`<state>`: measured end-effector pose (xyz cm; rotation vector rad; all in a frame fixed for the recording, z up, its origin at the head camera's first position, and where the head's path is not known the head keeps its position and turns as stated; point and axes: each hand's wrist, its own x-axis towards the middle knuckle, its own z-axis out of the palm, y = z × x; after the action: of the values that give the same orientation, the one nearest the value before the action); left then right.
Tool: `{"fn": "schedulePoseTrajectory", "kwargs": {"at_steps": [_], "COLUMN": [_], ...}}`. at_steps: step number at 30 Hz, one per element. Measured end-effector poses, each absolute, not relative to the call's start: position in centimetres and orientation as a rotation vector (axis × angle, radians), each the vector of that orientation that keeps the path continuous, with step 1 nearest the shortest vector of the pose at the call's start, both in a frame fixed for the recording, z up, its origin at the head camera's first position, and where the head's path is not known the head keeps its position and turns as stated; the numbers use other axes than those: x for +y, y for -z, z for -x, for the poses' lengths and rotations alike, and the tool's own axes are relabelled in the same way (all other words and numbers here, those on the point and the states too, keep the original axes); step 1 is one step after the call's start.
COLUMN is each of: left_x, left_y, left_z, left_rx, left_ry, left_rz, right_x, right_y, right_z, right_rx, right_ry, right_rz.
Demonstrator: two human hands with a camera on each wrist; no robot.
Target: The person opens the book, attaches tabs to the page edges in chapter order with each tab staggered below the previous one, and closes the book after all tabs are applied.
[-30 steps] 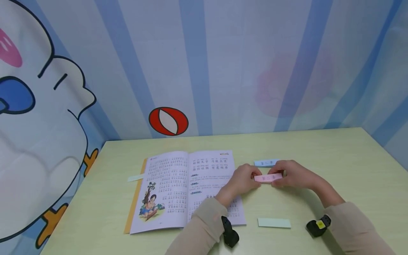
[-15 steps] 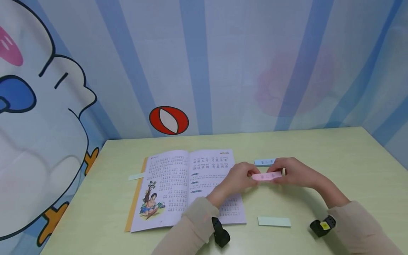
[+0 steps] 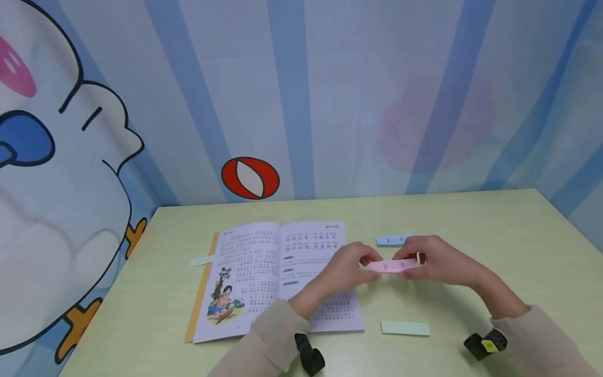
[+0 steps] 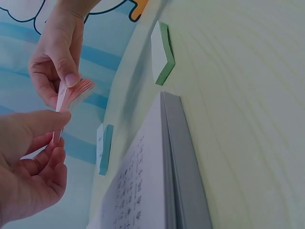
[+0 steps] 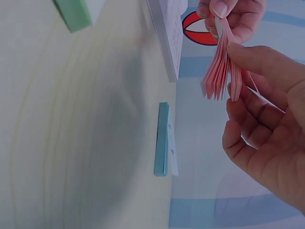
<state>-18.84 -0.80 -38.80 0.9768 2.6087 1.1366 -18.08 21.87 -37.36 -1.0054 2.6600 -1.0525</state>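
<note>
On the tabletop [image 3: 494, 235] lies an open book [image 3: 254, 272] printed in Chinese. Just right of it, raised, your left hand [image 3: 350, 266] and right hand [image 3: 440, 262] pinch opposite ends of a fanned pink sticky-note pad [image 3: 390, 266]. Step, as judged: separating a leaf; this calls for a light one-sheet pinch. Pad handwriting: illegible.

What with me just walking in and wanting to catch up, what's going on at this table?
A person's left hand and right hand are pinching a pink note pad between them, raised above the table, its sheets fanned apart. An open book lies beside it, under the left forearm, with a pale slip sticking out past its left edge. A blue pad lies beyond the hands, and a pale green pad lies nearer the person.
</note>
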Motion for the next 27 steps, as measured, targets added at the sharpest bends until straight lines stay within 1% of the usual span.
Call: {"fn": "schedulePoseTrajectory", "kwargs": {"at_steps": [9,14,27], "left_x": [-1.8,-2.1,-2.5], "left_y": [37.7,37.5,37.0], "left_z": [16.8,16.2,14.9], "left_rx": [2.637,2.63,2.581], "left_ry": [-1.106,-1.119,-1.213], "left_rz": [-1.022,-1.06,-1.061], "right_x": [21.0,20.8,20.7], "right_y": [36.3,36.1,35.2], "right_z": [16.5,15.8,14.6], "right_rx": [2.637,2.642,2.635], "right_ry": [1.088,1.072,1.072], "right_rz": [1.099,1.103,1.13]}}
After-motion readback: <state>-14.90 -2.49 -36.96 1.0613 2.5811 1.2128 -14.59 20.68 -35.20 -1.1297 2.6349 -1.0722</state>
